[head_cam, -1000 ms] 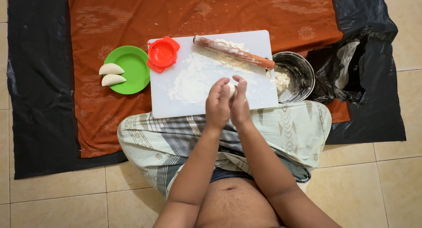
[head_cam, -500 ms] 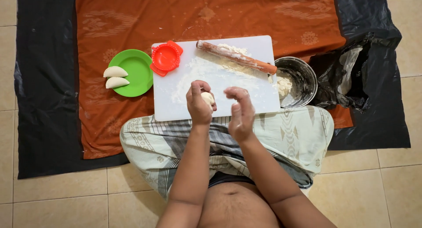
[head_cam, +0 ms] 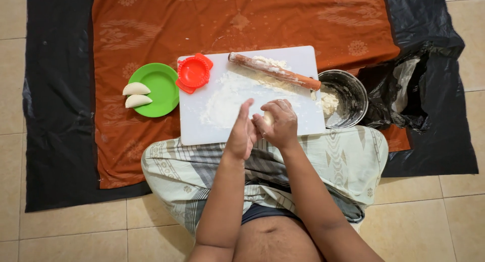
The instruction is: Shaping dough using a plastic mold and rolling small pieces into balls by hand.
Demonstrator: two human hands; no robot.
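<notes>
Right hand (head_cam: 278, 124) closed on the dough ball (head_cam: 268, 117) over the board's (head_cam: 202, 131) 6 o'clock edge, left hand (head_cam: 241, 136) open flat beside it; roll with light, even palm pressure.

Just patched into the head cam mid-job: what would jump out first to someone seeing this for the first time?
First, the two hands meeting over the near edge of the white cutting board: the right hand cups a small dough ball and the left hand presses against it. Behind them a floured rolling pin lies slantwise across the board, with a red dumpling press at its far left corner. Left of the board, a bright green plate holds two folded dumplings.
</notes>
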